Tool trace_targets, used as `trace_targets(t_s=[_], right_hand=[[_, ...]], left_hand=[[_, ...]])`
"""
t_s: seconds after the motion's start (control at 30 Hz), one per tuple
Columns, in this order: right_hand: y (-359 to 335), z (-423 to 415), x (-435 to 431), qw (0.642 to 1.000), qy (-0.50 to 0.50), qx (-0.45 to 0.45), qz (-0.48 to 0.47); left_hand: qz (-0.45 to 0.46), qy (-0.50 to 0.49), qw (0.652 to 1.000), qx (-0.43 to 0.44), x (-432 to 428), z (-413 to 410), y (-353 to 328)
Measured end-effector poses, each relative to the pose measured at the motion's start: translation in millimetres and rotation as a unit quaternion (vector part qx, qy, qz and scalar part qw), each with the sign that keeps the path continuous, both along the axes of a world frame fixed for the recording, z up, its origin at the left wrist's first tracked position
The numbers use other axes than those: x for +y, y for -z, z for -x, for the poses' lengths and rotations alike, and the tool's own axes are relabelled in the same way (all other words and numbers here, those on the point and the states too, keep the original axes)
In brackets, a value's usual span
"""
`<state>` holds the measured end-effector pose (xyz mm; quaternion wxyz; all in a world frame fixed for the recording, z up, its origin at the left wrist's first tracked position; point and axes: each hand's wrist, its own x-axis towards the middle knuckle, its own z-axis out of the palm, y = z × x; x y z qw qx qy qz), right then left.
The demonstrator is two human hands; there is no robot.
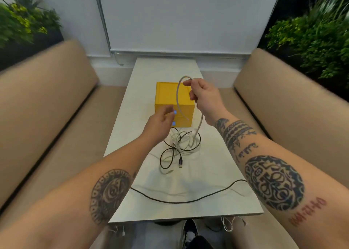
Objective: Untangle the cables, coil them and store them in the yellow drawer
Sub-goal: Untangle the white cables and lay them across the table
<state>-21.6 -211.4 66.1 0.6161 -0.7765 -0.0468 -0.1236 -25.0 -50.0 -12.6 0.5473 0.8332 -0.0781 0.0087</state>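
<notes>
Both tattooed forearms are reaching forward. Right hand (204, 95) is raised, pinching a white cable (177, 95) between thumb and fingertips. Left hand (160, 123) is hovering lower, fingers loosely curled, blurred, gripping nothing.

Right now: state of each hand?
Left hand: open, holding nothing.
Right hand: pinching the thin pale grey cable.

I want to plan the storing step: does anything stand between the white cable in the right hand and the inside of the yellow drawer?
Yes. Both fronts of the yellow drawer unit look shut. The white cable also runs from the right hand down into the tangle of cables before the unit.
</notes>
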Motion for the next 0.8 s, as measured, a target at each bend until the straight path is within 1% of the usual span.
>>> trace_targets(t_s=[0.07,0.1,0.13,0.2,0.27,0.37,0.43,0.5,0.57,0.67,0.7,0.73,0.77,0.8], right_hand=[[-16.5,0.7,-0.7,0.999,-0.024,-0.04,0.02],[-23.7,0.8,-1.5,0.997,-0.037,-0.06,0.03],[-30.3,1.0,-2.8,0.995,-0.046,-0.076,0.038],[-41.4,2.7,-6.4,0.993,-0.054,-0.099,0.045],[-51.0,6.5,-10.8,0.991,-0.049,-0.124,0.032],[-62.5,13.8,-18.2,0.985,-0.045,-0.168,0.009],[-68.6,18.3,-20.4,0.98,-0.055,-0.188,0.032],[-70.9,20.5,-18.7,0.977,-0.079,-0.191,0.055],[-70.8,20.4,-14.9,0.975,-0.092,-0.191,0.064],[-69.9,22.1,-11.9,0.973,-0.098,-0.207,0.031],[-70.1,23.4,-12.5,0.973,-0.099,-0.209,0.015],[-69.2,24.5,-14.1,0.973,-0.099,-0.207,0.005],[-67.2,26.2,-15.4,0.974,-0.098,-0.202,0.0],[-62.9,26.8,-17.1,0.976,-0.096,-0.196,-0.006]], left_hand=[[0.072,0.014,0.996,0.059,-9.0,-10.6,-28.0],[0.087,0.031,0.992,0.086,-12.2,-14.4,-41.1],[0.083,0.052,0.991,0.094,-14.8,-17.1,-52.8],[0.05,0.087,0.992,0.08,-19.8,-18.5,-73.1],[0.027,0.094,0.993,0.069,-22.5,-20.6,-83.6],[0.051,0.098,0.988,0.111,-18.0,-23.9,-83.7],[0.08,0.132,0.976,0.154,-18.0,-21.1,-82.8],[0.05,0.193,0.969,0.146,-24.6,-14.4,-83.9],[-0.027,0.234,0.966,0.107,-36.5,-6.8,-81.6],[-0.2,0.222,0.952,0.071,-47.5,-3.1,-64.8],[-0.223,0.203,0.951,0.072,-48.3,-5.4,-56.7],[-0.21,0.172,0.959,0.08,-47.9,-9.3,-48.4],[-0.162,0.134,0.973,0.098,-47.3,-13.5,-41.6],[-0.096,0.093,0.984,0.115,-47.3,-18.5,-37.0]])
